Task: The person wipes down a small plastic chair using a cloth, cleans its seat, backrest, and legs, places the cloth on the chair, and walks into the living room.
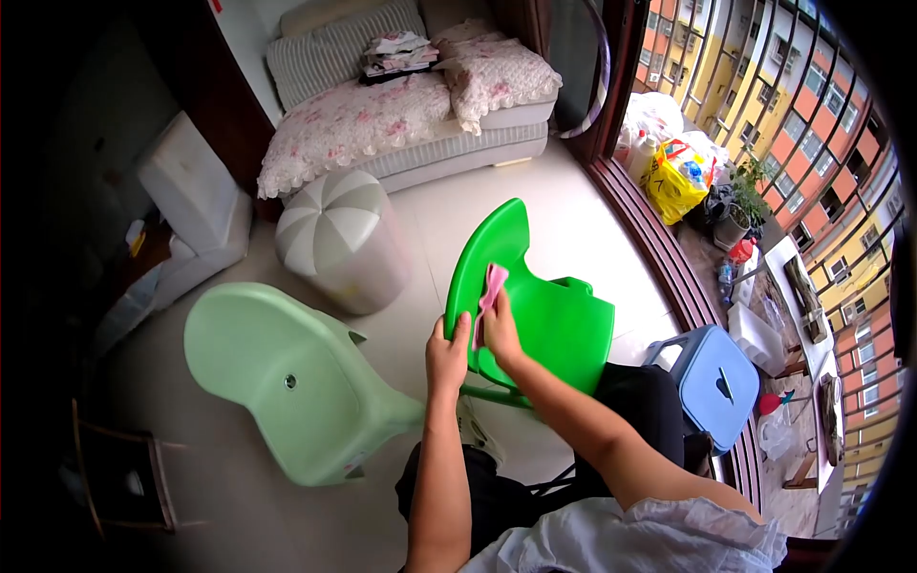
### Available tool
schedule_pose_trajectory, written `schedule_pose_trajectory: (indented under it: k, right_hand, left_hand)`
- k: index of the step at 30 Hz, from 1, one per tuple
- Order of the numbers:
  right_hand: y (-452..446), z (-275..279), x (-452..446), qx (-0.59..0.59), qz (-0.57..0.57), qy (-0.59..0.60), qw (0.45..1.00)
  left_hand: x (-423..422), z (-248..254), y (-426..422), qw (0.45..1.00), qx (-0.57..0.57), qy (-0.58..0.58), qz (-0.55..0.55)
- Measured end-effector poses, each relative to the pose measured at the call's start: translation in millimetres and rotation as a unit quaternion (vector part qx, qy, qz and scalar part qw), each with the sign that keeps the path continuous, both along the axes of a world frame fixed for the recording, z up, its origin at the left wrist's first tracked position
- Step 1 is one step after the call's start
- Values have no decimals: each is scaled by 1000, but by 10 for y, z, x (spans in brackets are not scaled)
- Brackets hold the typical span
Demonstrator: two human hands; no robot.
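Note:
A bright green plastic chair is tilted in front of my knees. My left hand grips the left edge of its backrest, thumb on the inner face and fingers behind. A pink cloth lies against the inside of the backrest, with my right hand closed on it. The cloth's upper end sticks out above my fingers. To the left stands a pale green plastic chair with a small round fitting in its seat, apart from both hands.
A round striped stool stands behind the pale chair, before a sofa with folded clothes. On the right are a blue stool, a door track, a yellow bag and a potted plant.

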State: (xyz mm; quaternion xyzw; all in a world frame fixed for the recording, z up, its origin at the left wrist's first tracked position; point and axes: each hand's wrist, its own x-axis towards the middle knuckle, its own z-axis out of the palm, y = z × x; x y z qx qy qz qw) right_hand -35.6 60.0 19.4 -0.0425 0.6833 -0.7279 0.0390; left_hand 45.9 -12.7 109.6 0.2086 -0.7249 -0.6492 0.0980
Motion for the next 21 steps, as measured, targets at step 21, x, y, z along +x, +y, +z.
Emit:
schedule_pose_trajectory:
  k: [21]
  right_hand:
    - [-26,319,898,36,63,178,981]
  left_hand:
    - [21,-201,-123,952,305,18,-22]
